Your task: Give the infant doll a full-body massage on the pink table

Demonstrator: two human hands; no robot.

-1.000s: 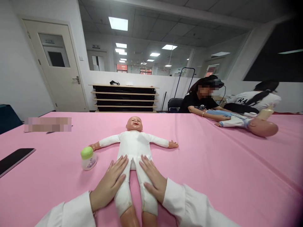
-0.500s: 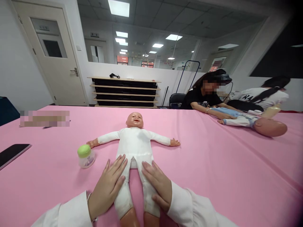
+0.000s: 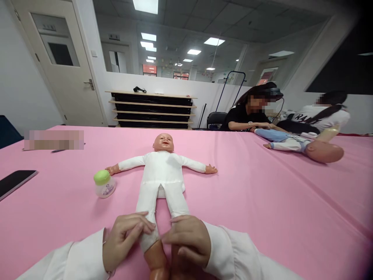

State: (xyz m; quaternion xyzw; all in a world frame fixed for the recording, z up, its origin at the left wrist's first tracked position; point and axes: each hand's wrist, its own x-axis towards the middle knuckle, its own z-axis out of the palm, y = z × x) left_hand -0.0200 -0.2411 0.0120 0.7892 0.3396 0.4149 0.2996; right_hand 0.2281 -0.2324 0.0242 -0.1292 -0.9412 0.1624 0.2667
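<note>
A baby doll (image 3: 162, 167) in a white cloth body lies on its back with arms spread and its feet toward me. My left hand (image 3: 125, 237) rests on the doll's lower leg at the left, fingers bent over the cloth and thumb apart. Across the other lower leg lies my right hand (image 3: 190, 239), its fingers loosely curved and slightly blurred. It hides much of that leg. Neither hand closes fully round a leg. A small jar (image 3: 105, 184) with a green lid stands by the doll's hand at the left.
A pink cloth (image 3: 247, 217) covers the table. A phone (image 3: 16, 183) lies at the left edge, near a blurred-out patch. At the right, a person in black (image 3: 247, 112) handles another doll (image 3: 323, 151) in blue and white. Another person (image 3: 314, 114) sits behind. Shelves (image 3: 151, 111) line the wall.
Both my hands have slid down the doll's legs toward me, from the thighs to the lower legs, and their fingers have become more bent. The person in black has drawn their hands back along their doll.
</note>
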